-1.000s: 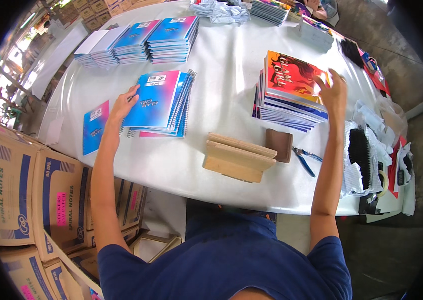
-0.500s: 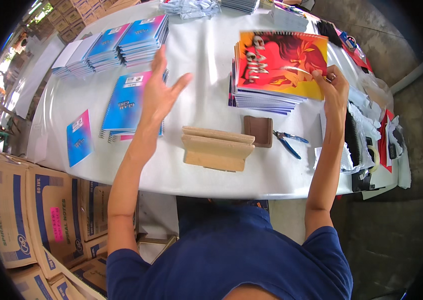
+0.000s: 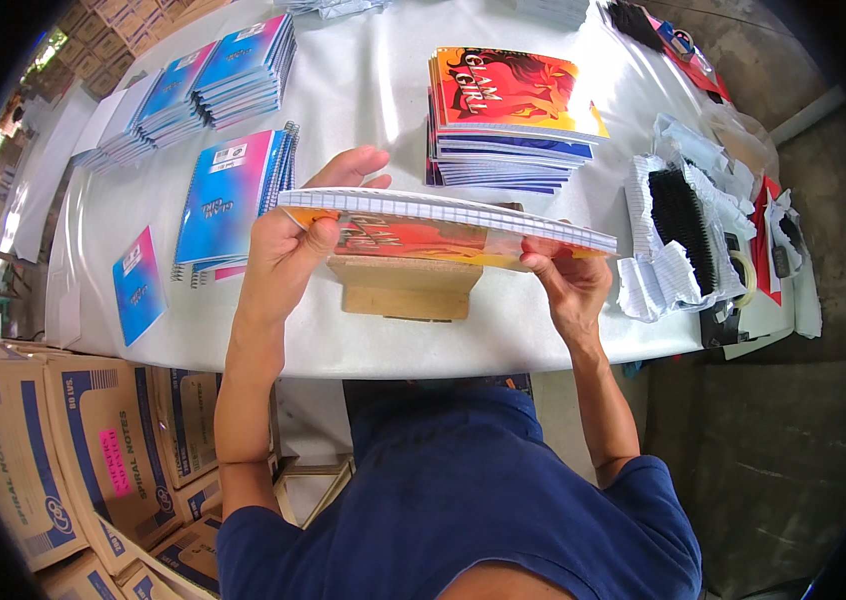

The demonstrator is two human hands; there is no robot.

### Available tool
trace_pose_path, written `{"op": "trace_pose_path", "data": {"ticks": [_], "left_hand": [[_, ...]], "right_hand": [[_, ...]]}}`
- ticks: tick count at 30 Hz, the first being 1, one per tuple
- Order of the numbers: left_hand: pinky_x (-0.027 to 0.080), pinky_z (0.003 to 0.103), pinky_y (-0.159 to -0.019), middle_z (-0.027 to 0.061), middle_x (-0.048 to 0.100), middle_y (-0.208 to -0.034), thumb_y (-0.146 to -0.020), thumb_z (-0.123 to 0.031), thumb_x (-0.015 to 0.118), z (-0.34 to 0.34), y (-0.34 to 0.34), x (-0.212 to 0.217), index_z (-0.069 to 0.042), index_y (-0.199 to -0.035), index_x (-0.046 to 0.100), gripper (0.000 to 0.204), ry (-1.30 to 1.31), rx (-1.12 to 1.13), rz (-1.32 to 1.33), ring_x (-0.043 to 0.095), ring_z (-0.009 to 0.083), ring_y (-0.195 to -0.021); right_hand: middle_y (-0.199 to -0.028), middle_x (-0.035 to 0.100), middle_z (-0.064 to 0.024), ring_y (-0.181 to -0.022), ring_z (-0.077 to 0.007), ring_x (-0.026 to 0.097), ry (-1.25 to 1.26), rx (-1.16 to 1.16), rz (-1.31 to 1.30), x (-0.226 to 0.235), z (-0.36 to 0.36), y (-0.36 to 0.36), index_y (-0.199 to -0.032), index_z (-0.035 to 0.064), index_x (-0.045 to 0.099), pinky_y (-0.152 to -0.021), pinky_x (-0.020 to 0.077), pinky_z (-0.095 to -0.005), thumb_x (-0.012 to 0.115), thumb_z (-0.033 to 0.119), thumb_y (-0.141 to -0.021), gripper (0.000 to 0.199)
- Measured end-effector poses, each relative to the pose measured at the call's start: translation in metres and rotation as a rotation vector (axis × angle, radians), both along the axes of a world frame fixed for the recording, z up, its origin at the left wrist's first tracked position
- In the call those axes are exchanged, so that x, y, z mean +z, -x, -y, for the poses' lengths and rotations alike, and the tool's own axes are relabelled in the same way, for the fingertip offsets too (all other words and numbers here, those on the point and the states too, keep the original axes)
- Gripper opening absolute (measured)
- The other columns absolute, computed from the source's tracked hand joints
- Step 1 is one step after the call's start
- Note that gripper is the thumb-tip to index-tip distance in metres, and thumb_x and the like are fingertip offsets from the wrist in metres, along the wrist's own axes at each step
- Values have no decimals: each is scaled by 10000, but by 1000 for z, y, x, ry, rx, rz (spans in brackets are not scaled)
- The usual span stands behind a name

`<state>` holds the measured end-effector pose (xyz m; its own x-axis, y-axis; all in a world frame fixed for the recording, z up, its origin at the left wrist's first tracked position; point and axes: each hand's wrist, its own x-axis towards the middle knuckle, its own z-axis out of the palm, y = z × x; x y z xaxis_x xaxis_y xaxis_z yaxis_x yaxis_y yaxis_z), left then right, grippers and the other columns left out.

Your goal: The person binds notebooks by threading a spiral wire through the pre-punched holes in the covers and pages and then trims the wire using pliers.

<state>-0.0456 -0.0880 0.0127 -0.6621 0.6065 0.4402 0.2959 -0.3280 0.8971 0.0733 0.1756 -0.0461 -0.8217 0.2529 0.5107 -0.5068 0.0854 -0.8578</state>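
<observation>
1. Spiral notebook (image 3: pixel 443 232) with the orange-red cover is held in the air above the bench (image 3: pixel 363 90), tilted so its page edges and wire spine face the camera. It sits just over a pale wooden block (image 3: pixel 403 288), apart from it as far as can be told.
2. Left hand (image 3: pixel 288 250) is clamped on the notebook's left end, thumb on the cover, fingers behind. Right hand (image 3: pixel 568 285) is closed on the right lower corner, fingertips pinching the cover edge.
3. Judgement: the step is a two-handed carry or squaring of the book. Keep both grips near the ends so the stack of pages does not sag in the middle.
4. Hold the wire spine level; a loose coil could snag on the block's edge.
5. Mind the neighbours: a stack of matching orange notebooks (image 3: pixel 513 110) lies just beyond, a blue-pink stack (image 3: pixel 228 200) to the left, and black combs on torn paper (image 3: pixel 683 215) to the right.
6. Lower flat rather than corner first, to spare the cover.
</observation>
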Motion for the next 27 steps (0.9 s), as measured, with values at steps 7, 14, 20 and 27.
{"op": "trace_pose_path", "data": {"ticks": [7, 14, 20, 27], "left_hand": [[409, 448, -1076, 204, 474, -1427, -976, -300, 547, -2, -2, 0, 60, -1348, 489, 520, -57, 0, -48, 492, 359, -1294], [247, 468, -1163, 206, 341, -1515, -884, -555, 594, 8, 1, -69, -11, -1486, 294, 865, 142, 254, 2, 329, 362, -1406], [222, 444, -1168, 186, 240, -1570, -804, -709, 574, 6, -9, -145, -42, -1544, 97, 1105, 50, 377, 77, 271, 330, -1439], [180, 482, -1175, 139, 222, -1590, -837, -704, 532, 29, 2, -99, -97, -1556, 115, 1030, -14, 590, 40, 232, 323, -1459]], "right_hand": [[-992, 683, -110, -883, -190, 654, -190, -42, -22, 3, -5, 1, -963, -7, 700, -770, 559, -300, 719, -37, -815, 152], [-1069, 628, -178, -949, -351, 620, -585, -23, 223, -36, -3, -2, -1184, 0, 538, -795, 511, -396, 609, -131, -814, 399], [-1124, 585, -217, -1090, -379, 565, -902, -26, 140, -21, -27, 7, -1127, -27, 547, -951, 457, -414, 475, -185, -683, 477], [-877, 655, -187, -863, -368, 661, -1298, -1026, 680, -29, -233, 48, -880, 38, 650, -738, 539, -483, 583, 61, -810, 100]]}}
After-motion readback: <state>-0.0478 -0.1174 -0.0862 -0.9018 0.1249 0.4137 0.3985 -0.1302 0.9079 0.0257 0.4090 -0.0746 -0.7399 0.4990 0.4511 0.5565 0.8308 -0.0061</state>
